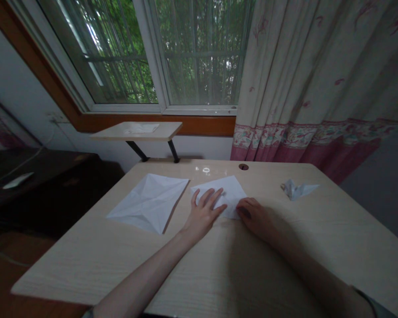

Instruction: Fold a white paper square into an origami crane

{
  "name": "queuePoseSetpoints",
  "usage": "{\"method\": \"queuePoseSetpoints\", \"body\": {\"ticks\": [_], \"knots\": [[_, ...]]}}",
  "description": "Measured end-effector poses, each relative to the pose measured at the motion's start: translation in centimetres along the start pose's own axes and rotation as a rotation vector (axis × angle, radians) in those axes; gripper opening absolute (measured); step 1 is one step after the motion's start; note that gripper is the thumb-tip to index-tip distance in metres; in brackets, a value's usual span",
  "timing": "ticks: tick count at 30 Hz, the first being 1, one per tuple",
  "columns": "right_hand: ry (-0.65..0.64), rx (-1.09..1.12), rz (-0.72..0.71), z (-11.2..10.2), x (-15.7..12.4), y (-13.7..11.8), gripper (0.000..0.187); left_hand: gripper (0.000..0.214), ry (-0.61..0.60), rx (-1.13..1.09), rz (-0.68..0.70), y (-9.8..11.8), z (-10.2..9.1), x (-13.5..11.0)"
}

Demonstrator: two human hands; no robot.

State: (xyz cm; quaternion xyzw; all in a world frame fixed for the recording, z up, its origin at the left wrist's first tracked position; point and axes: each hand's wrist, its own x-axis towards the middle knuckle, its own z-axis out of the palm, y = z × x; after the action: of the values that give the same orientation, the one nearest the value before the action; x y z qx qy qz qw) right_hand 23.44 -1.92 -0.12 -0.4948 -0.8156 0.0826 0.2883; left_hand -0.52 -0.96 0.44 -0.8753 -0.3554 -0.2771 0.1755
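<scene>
A folded sheet of white paper (230, 187) lies flat on the desk in front of me. Spread across its left part is my left hand (205, 206), fingers apart and pressing down on the sheet. My right hand (252, 213) is closed at the sheet's lower right corner, with its fingers curled on the paper edge. The fingertips of that hand are partly hidden. To the left rests a creased, opened white sheet (149, 201). Over on the right sits a small folded paper figure (296, 190) with a pointed end.
The pale wooden desk (192, 265) carries a raised shelf (112, 131) at its back left, with a paper (142, 128) on it. A round cable hole (243, 167) is near the back edge. Behind stand a window and a long curtain (285, 88). A dark table (46, 176) is at left.
</scene>
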Motion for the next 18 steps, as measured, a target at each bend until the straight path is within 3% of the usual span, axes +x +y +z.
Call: {"method": "queuePoseSetpoints", "body": {"ticks": [9,18], "knots": [[-0.025,-0.08,0.04,1.4,-1.1,1.0,0.027,0.034,-0.012,-0.014,-0.011,-0.1,-0.2,0.1],[-0.123,-0.308,-0.005,-0.8,-0.9,-1.1,0.023,0.035,-0.15,-0.068,-0.033,-0.2,-0.7,0.2]]}}
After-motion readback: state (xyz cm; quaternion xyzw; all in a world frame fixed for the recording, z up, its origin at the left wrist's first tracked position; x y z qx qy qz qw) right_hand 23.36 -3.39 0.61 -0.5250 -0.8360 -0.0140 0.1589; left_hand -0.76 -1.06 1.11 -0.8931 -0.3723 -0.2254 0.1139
